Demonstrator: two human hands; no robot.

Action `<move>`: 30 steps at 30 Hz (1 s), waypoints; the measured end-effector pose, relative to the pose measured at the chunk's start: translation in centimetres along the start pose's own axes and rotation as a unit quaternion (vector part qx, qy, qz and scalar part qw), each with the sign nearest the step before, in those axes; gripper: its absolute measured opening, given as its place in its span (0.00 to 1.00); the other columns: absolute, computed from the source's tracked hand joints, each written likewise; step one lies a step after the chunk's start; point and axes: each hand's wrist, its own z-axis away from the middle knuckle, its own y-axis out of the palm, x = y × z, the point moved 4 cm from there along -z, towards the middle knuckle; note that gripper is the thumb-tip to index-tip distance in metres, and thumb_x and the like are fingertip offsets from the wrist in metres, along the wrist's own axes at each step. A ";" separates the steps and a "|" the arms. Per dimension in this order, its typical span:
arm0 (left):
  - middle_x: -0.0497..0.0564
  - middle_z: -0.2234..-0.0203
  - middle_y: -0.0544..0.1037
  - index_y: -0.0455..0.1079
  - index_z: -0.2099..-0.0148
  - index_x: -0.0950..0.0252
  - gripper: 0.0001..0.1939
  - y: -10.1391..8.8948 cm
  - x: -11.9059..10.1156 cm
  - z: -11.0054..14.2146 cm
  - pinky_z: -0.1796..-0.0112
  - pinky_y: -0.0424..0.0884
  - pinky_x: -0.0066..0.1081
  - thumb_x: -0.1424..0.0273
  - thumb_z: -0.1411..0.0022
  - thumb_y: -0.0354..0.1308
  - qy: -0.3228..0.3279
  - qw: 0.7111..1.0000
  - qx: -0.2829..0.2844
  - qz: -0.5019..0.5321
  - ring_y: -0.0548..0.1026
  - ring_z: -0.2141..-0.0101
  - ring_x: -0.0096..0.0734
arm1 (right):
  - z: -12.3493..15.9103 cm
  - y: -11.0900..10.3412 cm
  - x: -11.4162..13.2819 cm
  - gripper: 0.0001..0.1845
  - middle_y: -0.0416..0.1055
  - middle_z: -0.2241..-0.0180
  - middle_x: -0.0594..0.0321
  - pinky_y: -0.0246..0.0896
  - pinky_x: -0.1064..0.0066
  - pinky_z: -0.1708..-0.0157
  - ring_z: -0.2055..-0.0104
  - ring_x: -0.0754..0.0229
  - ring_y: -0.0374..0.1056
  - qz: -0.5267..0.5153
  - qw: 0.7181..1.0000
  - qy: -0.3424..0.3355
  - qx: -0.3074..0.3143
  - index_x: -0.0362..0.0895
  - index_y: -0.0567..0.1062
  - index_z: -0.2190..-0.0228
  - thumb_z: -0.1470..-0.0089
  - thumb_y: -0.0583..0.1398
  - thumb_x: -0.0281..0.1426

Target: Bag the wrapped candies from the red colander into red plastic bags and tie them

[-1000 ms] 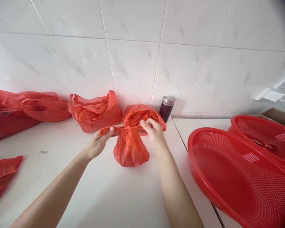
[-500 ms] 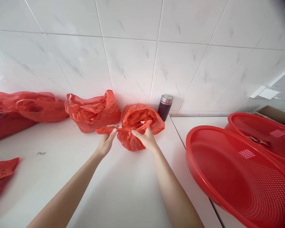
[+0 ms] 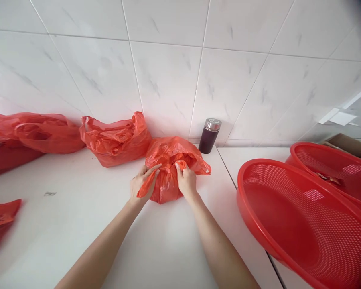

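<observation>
A red plastic bag (image 3: 171, 146) sits on the white table near the wall, its mouth partly gathered and a dark gap showing at the right. My left hand (image 3: 142, 184) pinches a twisted strip of the bag on its left side, the loose end hanging over the fingers. On the right side, my right hand (image 3: 185, 180) is closed on another gathered bit of the same bag, thumb on top. What lies inside the bag cannot be made out. Just left of it stands another red plastic bag (image 3: 117, 140), its top open.
A dark flask (image 3: 209, 136) with a silver lid stands behind the bag. Two red plastic baskets (image 3: 279, 224) are at the right, with a cardboard box (image 3: 349, 145) beyond. More red bags (image 3: 48, 136) line the left wall. Another red bag (image 3: 1, 224) lies at the left edge.
My left hand has moved right and down, closer to the bag, with the strip now folded toward me. The right hand has dropped slightly. The bag's top has been drawn further together.
</observation>
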 end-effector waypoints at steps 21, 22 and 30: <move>0.52 0.57 0.76 0.68 0.40 0.49 0.21 2.4 0.5 -3.2 0.59 0.69 0.38 0.57 0.31 0.45 0.005 0.996 0.089 -0.019 0.76 0.61 0.39 | -1.7 -0.5 -4.0 0.17 0.69 0.76 0.61 0.57 0.66 0.66 0.72 0.56 0.65 0.063 0.998 0.015 0.006 0.45 0.74 0.71 0.38 0.51 0.40; 0.51 0.56 0.76 0.68 0.41 0.49 0.22 1.5 0.0 -2.6 0.58 0.69 0.38 0.56 0.31 0.42 0.006 0.997 0.082 0.006 0.75 0.59 0.39 | -1.1 -0.7 -3.6 0.21 0.67 0.77 0.61 0.57 0.67 0.67 0.72 0.56 0.64 0.038 0.999 0.017 -0.001 0.45 0.72 0.74 0.37 0.50 0.43; 0.52 0.54 0.76 0.73 0.47 0.60 0.21 -3.4 -2.5 0.7 0.54 0.70 0.30 0.59 0.30 0.44 0.027 0.975 0.132 0.179 0.74 0.56 0.35 | 2.4 -1.8 -0.9 0.25 0.72 0.72 0.60 0.62 0.67 0.68 0.69 0.56 0.67 -0.156 0.986 0.058 -0.018 0.45 0.72 0.70 0.40 0.49 0.52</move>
